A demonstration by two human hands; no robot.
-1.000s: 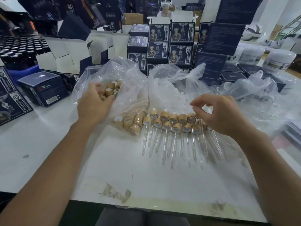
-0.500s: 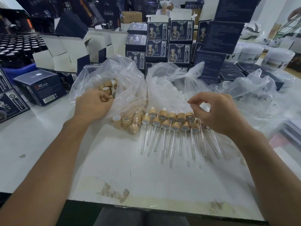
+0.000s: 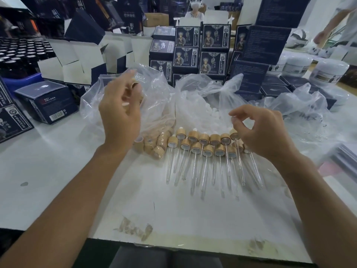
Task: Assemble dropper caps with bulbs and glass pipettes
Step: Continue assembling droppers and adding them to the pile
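Several assembled droppers [image 3: 202, 147], each a wooden cap with a glass pipette, lie in two rows at the middle of the white table [image 3: 58, 171]. My left hand [image 3: 119, 115] is raised in front of the clear bag of wooden caps [image 3: 158, 105] and pinches one wooden cap [image 3: 134, 85] at its fingertips, blurred by motion. My right hand [image 3: 258, 132] hovers over the right end of the rows with curled fingers, thumb and forefinger tips close together. Whether anything is between them is unclear. A clear bag of white bulbs [image 3: 208, 113] lies behind the rows.
Loose wooden caps [image 3: 154, 146] spill from the bag's mouth beside the rows. More clear plastic [image 3: 309, 120] lies crumpled at the right. Dark printed boxes [image 3: 201, 55] stack up behind, open white cartons [image 3: 77, 60] and dark bottles stand back left, white jars [image 3: 328, 72] back right.
My left hand has come up out of the cap bag with one wooden cap. My right hand has stayed over the right end of the rows.
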